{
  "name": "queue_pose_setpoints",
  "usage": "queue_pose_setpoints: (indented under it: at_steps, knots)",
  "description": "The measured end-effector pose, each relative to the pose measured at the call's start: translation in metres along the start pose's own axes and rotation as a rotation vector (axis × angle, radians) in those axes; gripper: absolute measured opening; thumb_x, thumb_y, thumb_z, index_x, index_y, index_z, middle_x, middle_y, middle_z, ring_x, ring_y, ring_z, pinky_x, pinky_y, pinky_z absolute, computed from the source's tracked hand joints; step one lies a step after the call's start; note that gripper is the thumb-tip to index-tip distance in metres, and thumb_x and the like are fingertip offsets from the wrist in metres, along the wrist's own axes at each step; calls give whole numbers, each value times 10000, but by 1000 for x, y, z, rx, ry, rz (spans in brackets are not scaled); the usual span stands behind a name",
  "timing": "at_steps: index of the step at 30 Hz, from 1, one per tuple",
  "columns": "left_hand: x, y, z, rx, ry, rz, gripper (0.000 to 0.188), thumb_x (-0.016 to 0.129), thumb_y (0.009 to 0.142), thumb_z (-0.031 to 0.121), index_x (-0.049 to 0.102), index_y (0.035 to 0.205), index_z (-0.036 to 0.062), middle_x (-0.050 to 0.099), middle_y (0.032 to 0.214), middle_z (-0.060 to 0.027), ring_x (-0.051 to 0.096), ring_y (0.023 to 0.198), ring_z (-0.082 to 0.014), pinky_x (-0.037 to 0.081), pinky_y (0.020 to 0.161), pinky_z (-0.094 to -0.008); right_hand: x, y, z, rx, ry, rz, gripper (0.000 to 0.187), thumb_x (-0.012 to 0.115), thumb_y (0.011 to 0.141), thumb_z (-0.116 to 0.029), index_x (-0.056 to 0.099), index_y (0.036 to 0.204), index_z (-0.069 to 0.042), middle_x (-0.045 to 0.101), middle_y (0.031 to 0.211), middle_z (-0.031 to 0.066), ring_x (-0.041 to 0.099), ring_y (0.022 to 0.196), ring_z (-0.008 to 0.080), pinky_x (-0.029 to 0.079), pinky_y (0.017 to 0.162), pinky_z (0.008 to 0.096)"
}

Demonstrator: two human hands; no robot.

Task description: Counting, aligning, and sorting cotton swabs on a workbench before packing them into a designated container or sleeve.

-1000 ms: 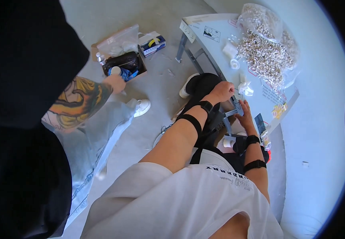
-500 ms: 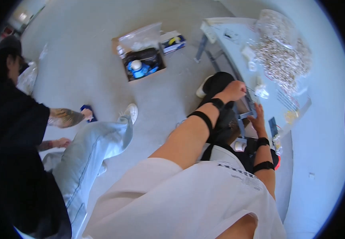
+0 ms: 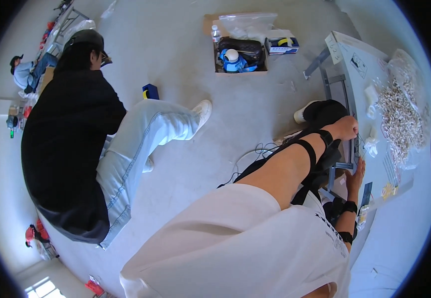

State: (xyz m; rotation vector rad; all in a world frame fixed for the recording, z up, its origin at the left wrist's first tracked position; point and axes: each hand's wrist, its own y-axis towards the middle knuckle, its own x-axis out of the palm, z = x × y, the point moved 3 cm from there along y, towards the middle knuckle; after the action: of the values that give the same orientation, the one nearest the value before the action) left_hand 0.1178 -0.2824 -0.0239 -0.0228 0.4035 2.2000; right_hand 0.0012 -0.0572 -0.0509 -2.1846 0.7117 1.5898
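At the near edge of the white table (image 3: 347,52), my left hand (image 3: 347,127) is closed in a fist. Whatever its fingers hold is hidden or too thin to name. My right hand (image 3: 356,176) is just nearer to me against the table edge, its fingers stretched out, with no object seen in it. A crumpled white wad (image 3: 371,143) lies on the tabletop beside both hands. Beyond it, a large heap of small shiny pieces (image 3: 399,116) spills from a clear plastic bag. Several thin rods (image 3: 389,166) and some yellowish pieces (image 3: 389,190) lie closer to my right hand.
A person (image 3: 71,144) in black sits at my left. On the floor are a blue block-like thing with yellow (image 3: 150,92), an open cardboard box (image 3: 240,72) of mixed goods, and a smaller blue-and-white box (image 3: 281,44). Cables (image 3: 248,161) run near my leg.
The view has swung left, so everything sits further right in it. The other person's hand, earlier at the blue thing on the floor, is now away from it. My hands remain at the table edge.
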Motion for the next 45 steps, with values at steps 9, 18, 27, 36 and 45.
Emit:
queue_pose_setpoints:
  at_steps: [9, 18, 27, 36, 45]
  knots:
    - [-8, -4, 10, -10, -169, -100, 116, 636, 777, 68, 649, 844, -25, 629, 618, -88, 605, 504, -161, 486, 473, -303, 3, -6, -10, 28, -76, 15, 875, 750, 648, -84, 370, 1435, -102, 322, 1470, 232, 298, 1367, 382, 254, 1142, 421]
    - [3, -9, 18, -148, -293, -159, 102, 622, 805, 49, 629, 843, -45, 629, 659, -81, 584, 509, -134, 472, 452, -278, -6, -14, -34, 8, -48, 79, 878, 719, 628, -21, 351, 1421, -98, 332, 1441, 230, 324, 1332, 411, 283, 1116, 456]
    - [-5, -3, 16, -76, -238, -56, 66, 645, 763, 56, 647, 770, -10, 645, 618, -106, 635, 517, -169, 509, 499, -320, -12, -12, -27, -16, -12, 80, 854, 728, 639, -13, 380, 1413, -112, 359, 1429, 239, 344, 1324, 414, 306, 1106, 441]
    - [-69, 4, 6, -304, -142, -88, 159, 660, 850, 104, 661, 976, 8, 650, 774, -61, 595, 616, -106, 482, 510, -248, -22, -30, -42, 44, 209, -89, 128, 614, 771, -154, 663, 828, -52, 661, 865, 149, 630, 808, 342, 501, 713, 428]
    - [-79, 13, 10, 0, 13, -85, 109, 710, 780, 34, 665, 872, -2, 649, 814, -36, 602, 714, -89, 483, 657, -206, 111, -70, 20, 124, 437, -653, 218, 652, 791, -220, 668, 801, -4, 649, 798, 169, 630, 805, 324, 485, 733, 406]
